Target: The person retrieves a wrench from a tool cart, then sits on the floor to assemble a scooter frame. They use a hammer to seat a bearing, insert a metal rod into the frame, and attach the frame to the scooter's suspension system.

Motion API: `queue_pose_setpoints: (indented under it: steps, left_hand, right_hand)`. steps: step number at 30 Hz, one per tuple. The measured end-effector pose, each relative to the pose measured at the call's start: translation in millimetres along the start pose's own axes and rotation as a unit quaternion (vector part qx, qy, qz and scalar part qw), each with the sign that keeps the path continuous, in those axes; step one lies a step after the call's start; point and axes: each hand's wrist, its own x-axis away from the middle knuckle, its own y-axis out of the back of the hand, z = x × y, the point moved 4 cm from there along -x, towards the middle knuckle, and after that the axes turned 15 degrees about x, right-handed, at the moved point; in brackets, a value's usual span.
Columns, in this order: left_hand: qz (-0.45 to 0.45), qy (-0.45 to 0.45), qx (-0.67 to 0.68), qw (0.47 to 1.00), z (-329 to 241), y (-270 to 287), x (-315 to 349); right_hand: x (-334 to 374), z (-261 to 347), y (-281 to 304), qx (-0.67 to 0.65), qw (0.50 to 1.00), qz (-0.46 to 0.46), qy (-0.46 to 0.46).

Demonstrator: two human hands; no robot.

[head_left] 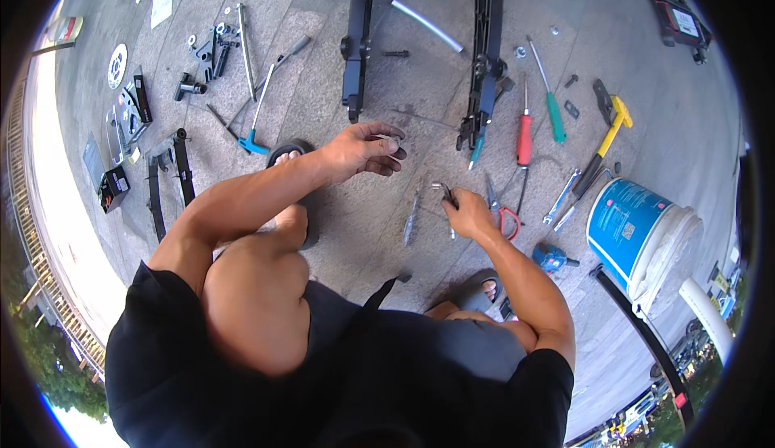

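My left hand (365,151) hovers over the paving with thumb and fingers curled in a pinch. Something small and dark may sit at its blackened fingertips, but I cannot make it out. Lower and to the right, my right hand (470,214) grips a small metal tool with a silver end (438,186); the fist hides most of it. Just left of that hand a slim screwdriver with a clear handle (411,220) lies on the ground. Red-handled scissors (508,220) lie on its other side. Ahead of my hands two long black metal frame parts (355,60) (483,69) lie apart.
To the right are a red screwdriver (525,140), a green screwdriver (555,117), a yellow hammer (617,117), a combination wrench (563,194), a blue power tool (550,257) and a blue-and-white bucket (630,226). A blue T-handle wrench (253,143) and several black parts (184,165) lie left.
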Motion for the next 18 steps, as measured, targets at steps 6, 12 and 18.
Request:
queue_pose_setpoints:
  steps: [6,12,18]
  left_hand:
    - [-0.02,0.088,-0.116,0.989,11,58,18]
    - [-0.092,0.103,0.018,0.99,11,86,38]
    - [-0.05,0.038,0.11,0.992,2,99,42]
  right_hand:
    - [22,-19,-14,0.125,0.984,0.116,-0.055]
    - [-28,47,16,0.098,0.989,0.041,0.101]
    - [-83,119,-30,0.113,0.993,0.016,0.003]
